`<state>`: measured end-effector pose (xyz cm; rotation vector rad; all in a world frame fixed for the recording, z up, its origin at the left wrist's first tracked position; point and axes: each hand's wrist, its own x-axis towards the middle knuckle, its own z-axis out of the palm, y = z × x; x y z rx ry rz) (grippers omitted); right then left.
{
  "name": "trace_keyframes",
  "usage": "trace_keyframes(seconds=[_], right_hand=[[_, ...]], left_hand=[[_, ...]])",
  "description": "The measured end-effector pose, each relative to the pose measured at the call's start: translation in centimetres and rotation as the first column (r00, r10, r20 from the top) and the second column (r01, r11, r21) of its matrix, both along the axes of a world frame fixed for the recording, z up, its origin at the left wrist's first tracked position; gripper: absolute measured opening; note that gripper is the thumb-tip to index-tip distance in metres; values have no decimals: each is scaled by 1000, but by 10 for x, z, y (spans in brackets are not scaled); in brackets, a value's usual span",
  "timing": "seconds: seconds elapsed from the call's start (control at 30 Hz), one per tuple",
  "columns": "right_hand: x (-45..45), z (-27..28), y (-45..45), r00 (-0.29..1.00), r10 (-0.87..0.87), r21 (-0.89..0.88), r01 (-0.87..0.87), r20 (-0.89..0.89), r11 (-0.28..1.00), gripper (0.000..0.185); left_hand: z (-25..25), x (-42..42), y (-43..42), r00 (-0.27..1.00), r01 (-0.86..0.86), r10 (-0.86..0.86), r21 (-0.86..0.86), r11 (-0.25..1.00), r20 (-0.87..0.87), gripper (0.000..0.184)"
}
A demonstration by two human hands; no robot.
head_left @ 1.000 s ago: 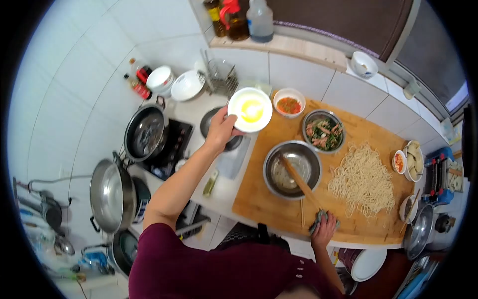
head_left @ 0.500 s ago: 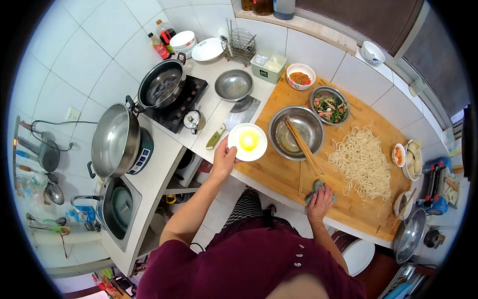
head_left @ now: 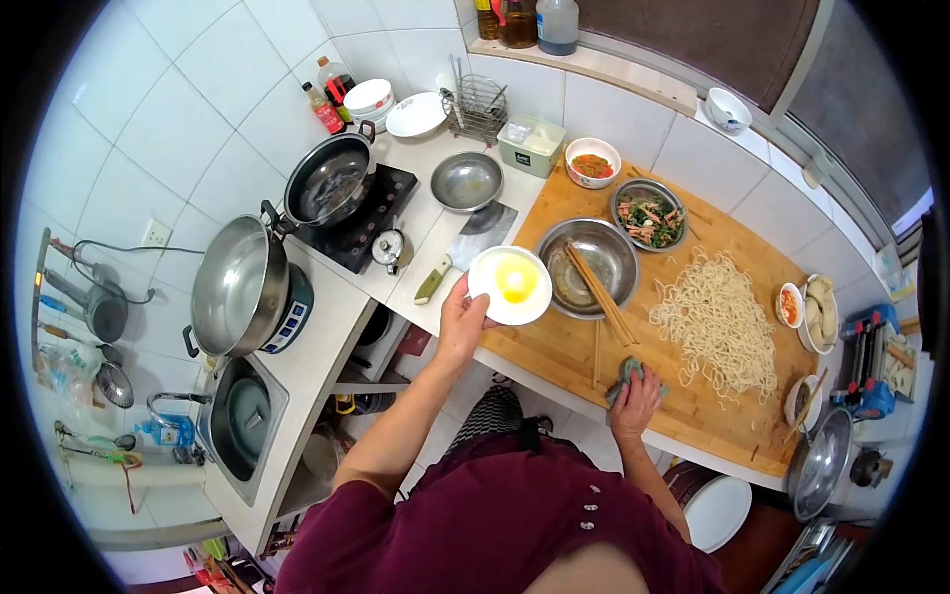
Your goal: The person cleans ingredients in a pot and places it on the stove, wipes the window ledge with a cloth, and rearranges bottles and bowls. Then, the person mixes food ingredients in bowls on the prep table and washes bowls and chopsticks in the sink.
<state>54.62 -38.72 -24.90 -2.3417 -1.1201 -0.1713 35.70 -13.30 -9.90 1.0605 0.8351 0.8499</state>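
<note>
My left hand point(head_left: 461, 327) grips the edge of a small white bowl point(head_left: 487, 267) with raw egg point(head_left: 515, 279) in it, yellow at the centre. The bowl is held up beside a steel bowl point(head_left: 625, 259), across which long wooden chopsticks point(head_left: 599, 295) lie. My right hand point(head_left: 636, 408) is pressed on a grey-green cloth point(head_left: 623, 374) at the near edge of the wooden board point(head_left: 554, 346). Behind the white bowl lies a cleaver point(head_left: 473, 241) with a pale green handle.
Noodles point(head_left: 717, 327) are spread over the board's right part. A bowl of greens and pink strips point(head_left: 649, 216) and a bowl of red peppers point(head_left: 593, 164) stand at the back. Left are a black pot point(head_left: 332, 183), a large steel pot point(head_left: 237, 287) and the sink point(head_left: 282, 401).
My left hand has moved the white bowl slightly right, closer to the steel bowl. The whole view has shifted a little. My right hand stays on the cloth.
</note>
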Motion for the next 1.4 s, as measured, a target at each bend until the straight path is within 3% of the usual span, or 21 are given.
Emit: trace_keyframes(seconds=[0.27, 0.57, 0.93, 1.07, 1.27, 1.33, 1.4], right_hand=[[2, 0, 0, 1000, 13, 24, -14, 10, 1000, 32], [-1, 6, 2, 1000, -6, 3, 6, -11, 1000, 32], [1, 1, -1, 1000, 10, -27, -11, -19, 1000, 31], [4, -5, -2, 999, 38, 25, -37, -29, 999, 31], [7, -5, -3, 996, 89, 41, -88, -30, 995, 33], [4, 8, -3, 992, 98, 17, -97, -74, 995, 38], [-1, 20, -4, 989, 97, 90, -87, -108, 992, 43]], left_hand=[[-2, -4, -8, 999, 20, -17, -73, 997, 47, 45], [-29, -20, -27, 1000, 2, -5, -222, 975, -14, 45], [-51, -40, -18, 991, -126, 114, -217, 968, -64, 36], [-45, -50, -6, 979, -202, 203, -182, 962, -14, 41], [-41, -67, -5, 968, -191, 226, -259, 947, 112, 49], [-52, -78, -1, 974, -113, 159, -263, 958, 160, 52], [-55, -88, 3, 961, -115, 176, -271, 956, 213, 44]])
